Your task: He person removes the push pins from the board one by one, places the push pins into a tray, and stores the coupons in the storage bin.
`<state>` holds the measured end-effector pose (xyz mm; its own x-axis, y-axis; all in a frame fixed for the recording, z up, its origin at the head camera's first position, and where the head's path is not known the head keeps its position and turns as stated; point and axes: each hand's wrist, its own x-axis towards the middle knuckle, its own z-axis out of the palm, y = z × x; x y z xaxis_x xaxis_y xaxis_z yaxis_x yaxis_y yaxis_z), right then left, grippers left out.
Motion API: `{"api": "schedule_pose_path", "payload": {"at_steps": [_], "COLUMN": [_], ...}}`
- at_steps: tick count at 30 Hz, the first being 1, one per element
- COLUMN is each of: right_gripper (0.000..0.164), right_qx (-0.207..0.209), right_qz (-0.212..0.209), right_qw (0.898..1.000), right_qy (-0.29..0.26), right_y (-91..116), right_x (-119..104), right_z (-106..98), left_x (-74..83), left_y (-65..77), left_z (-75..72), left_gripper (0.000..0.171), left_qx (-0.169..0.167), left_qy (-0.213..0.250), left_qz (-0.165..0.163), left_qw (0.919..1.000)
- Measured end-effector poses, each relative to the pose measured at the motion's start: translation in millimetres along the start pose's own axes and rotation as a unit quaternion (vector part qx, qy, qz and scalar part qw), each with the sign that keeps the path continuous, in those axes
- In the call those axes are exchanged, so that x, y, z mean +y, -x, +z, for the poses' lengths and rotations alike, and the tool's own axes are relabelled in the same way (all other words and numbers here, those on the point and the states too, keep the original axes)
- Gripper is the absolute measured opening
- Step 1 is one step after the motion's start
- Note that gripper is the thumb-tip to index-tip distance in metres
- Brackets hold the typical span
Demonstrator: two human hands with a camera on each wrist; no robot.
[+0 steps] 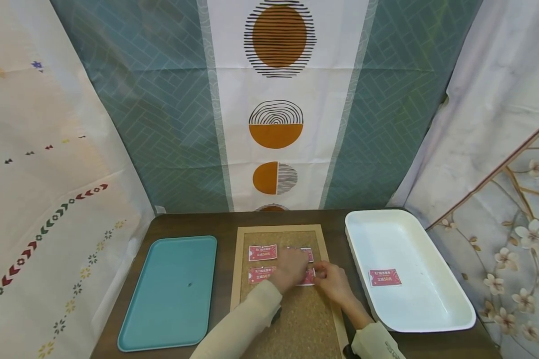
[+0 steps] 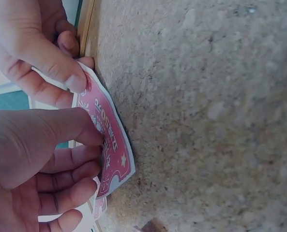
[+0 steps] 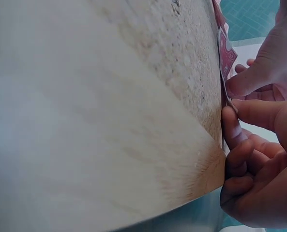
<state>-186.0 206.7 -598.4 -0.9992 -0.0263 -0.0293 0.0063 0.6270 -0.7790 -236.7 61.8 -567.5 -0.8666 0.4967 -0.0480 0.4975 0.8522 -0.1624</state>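
At the far left a white cloth (image 1: 58, 164) with rows of small coloured motifs slants down beside the dark table (image 1: 222, 279). On the table lies a teal tray (image 1: 166, 294), a small dark spot on its floor. Next comes the cork board (image 1: 296, 324) in its pale wooden frame, carrying four pink coupons in two rows of two: the upper-left coupon (image 1: 262, 253) shows whole, the lower-left coupon (image 1: 260, 274) is partly covered by the left hand (image 1: 291, 268), and the upper-right coupon (image 1: 307, 253) shows in part beyond that hand. The left hand holds the lower-right coupon (image 2: 116, 150), thumb on the printed face, the other fingers loosely bent. That coupon bows up from the cork near the board's right side. The right hand (image 1: 334, 283) pinches its right end between thumb and forefinger, the remaining fingers curled. To the right stands a deep white tray (image 1: 415, 239) with a loose coupon (image 1: 385, 277) lying flat near its left wall. At the far right hangs a flowered cloth (image 1: 512, 249).
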Motion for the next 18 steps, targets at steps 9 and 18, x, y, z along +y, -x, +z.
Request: {"api": "schedule_pose_path", "payload": {"at_steps": [9,18], "right_gripper": [0.027,0.027], "right_qx": [-0.012,-0.013], "right_qz": [0.013,0.022], "right_qw": [1.0,0.999], "right_qy": [-0.014,-0.021], "right_y": [-0.3,-1.9], "right_x": [-1.8,0.4], "right_z": [-1.4,-1.4], "left_x": [-3.8,-4.4], "left_y": [-2.6,-1.7], "left_z": [-0.7,-0.2], "left_gripper": [0.02,0.023], "left_qx": [-0.003,-0.002], "left_qy": [-0.007,-0.01], "left_qz": [0.029,0.033], "left_qw": [0.9995,0.9994]}}
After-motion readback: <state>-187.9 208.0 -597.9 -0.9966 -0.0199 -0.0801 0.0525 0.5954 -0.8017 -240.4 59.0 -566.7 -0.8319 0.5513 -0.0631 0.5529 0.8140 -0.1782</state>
